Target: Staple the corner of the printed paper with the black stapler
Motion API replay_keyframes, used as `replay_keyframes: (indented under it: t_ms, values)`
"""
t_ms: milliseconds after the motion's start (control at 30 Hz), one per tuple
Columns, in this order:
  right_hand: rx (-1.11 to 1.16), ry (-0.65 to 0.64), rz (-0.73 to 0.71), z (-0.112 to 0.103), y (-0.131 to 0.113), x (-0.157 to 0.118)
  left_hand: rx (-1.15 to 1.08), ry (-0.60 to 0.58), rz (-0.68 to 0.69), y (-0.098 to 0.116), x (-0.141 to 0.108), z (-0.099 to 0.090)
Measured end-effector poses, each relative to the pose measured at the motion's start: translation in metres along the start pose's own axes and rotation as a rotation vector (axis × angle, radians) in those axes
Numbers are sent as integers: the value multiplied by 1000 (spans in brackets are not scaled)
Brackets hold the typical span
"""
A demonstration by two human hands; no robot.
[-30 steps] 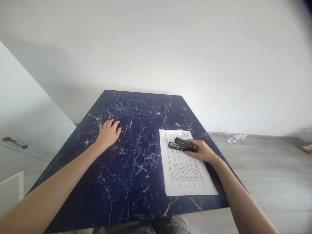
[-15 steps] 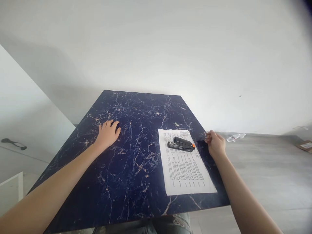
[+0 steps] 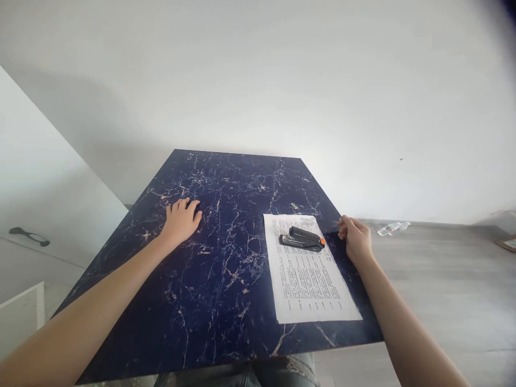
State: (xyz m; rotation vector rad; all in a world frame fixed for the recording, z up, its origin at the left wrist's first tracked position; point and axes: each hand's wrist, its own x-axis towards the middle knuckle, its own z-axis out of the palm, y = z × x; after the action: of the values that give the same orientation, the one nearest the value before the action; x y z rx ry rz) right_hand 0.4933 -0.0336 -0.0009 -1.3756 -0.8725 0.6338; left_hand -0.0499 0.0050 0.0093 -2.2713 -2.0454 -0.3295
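Observation:
On the dark blue marbled table point(image 3: 217, 269), a printed white sheet point(image 3: 310, 279) lies near the right side. A black stapler point(image 3: 302, 239) with an orange end rests on its upper part. My left hand point(image 3: 180, 219) lies palm down on the left of the table, fingers spread, holding nothing. At the table's right edge is my right hand point(image 3: 355, 234), beside the sheet, with its fingers drawn together; whether anything is between them is too small to tell. A small metallic piece point(image 3: 294, 206) lies just beyond the sheet.
A clear plastic item point(image 3: 393, 228) lies on the grey floor point(image 3: 447, 285) to the right. Part of a brown box point(image 3: 508, 243) shows at the far right. A white wall stands behind the table, and a white panel with a dark handle point(image 3: 30, 236) is at the left.
The whole view has shifted slightly, so everything appears a little further right. Both hands, the sheet and the stapler otherwise keep nearly the same places.

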Motion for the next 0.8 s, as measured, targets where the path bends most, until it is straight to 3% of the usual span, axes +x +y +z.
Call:
replay_keyframes:
  t_ms: [167, 333, 400, 500, 600, 633, 700, 800]
  values:
    - [-44, -27, -60, 0, -1, -2, 2, 3, -4, 1, 0, -2]
    - [-74, -213, -166, 2, -15, -14, -1, 2, -10, 2, -1, -2]
    - [-102, -344, -207, 2, -24, -20, 0, 5, -10, 4, -1, -1]
    - [-176, -669, -278, 2, -37, -27, -10, 7, -2, 0, 1, -2]
    - [-325, -934, -358, 4, -43, -32, -58, -15, 25, -23, 8, -11]
    - [-400, -977, -376, 5, -43, -33, -75, -16, -3, -36, 10, -15]
    - [-563, -1022, -400, 9, -39, -36, -67, 46, -232, -64, 13, -22]
    - [-738, -1013, -434, 14, -31, -39, -47, -27, -541, -99, 12, -28]
